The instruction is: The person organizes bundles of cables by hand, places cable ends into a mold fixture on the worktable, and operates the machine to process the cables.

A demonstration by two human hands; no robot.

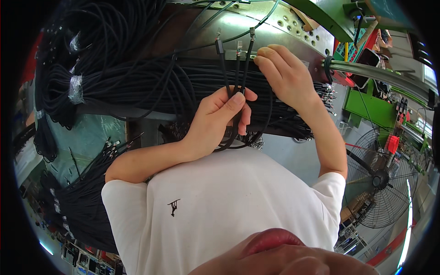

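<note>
My left hand [211,117] is closed around three black cables [237,75], thumb laid across them. Their ends point away from me, each tipped with a small metal connector [239,48]; the left one also carries a black sleeve. Below the hand the cables curve back in loops close to my shirt. Just right of the connectors is my right hand [286,75], fingers curled together, fingertips near the rightmost cable. Whatever those fingertips may hold is hidden. Beneath both hands lies a thick bundle of black cables [183,85].
Tied coils of black cable [75,89] fill the left, with another cable bundle [82,211] lower down. A metal machine surface [206,36] is behind my hands. At right stand a green machine frame [362,107], a metal rail [380,75] and a caged fan [382,178].
</note>
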